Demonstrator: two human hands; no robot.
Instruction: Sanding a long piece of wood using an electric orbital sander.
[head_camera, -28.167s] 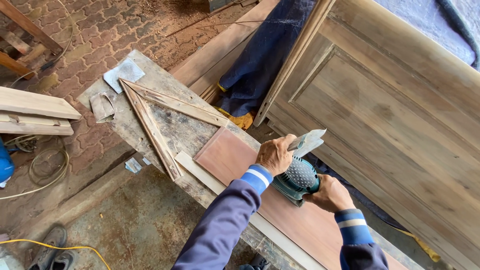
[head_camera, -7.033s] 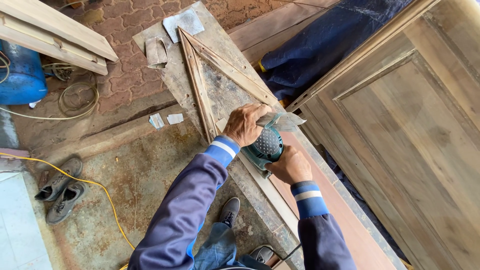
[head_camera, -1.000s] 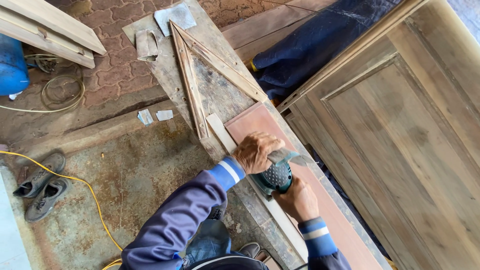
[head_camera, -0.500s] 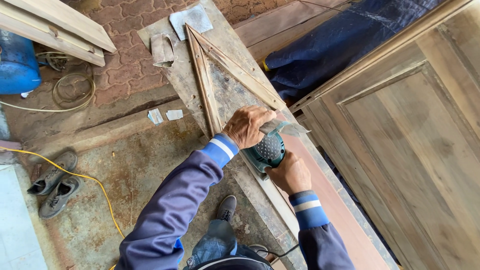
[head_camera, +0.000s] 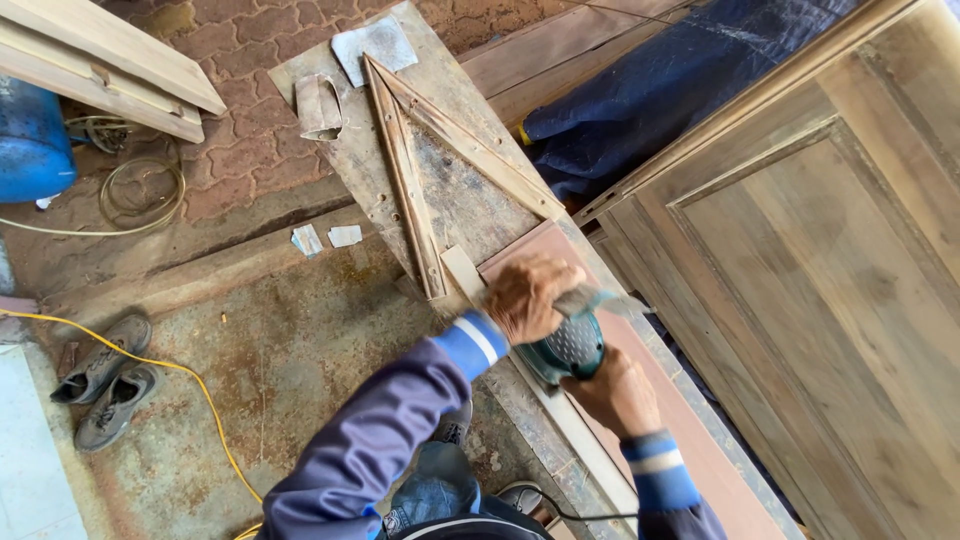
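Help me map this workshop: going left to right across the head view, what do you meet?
Blue tank → pair of shoes → yellow cable → triangular wooden frame → left hand → green sander → right hand → panelled wooden door.

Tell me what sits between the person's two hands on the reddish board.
In the head view, the teal electric sander sits between the left hand and the right hand, both gripping it.

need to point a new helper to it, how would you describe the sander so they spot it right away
Start at the long workbench running beside the big wooden door. On its reddish board, the left hand and right hand grip the sander: the only teal, dotted tool there.
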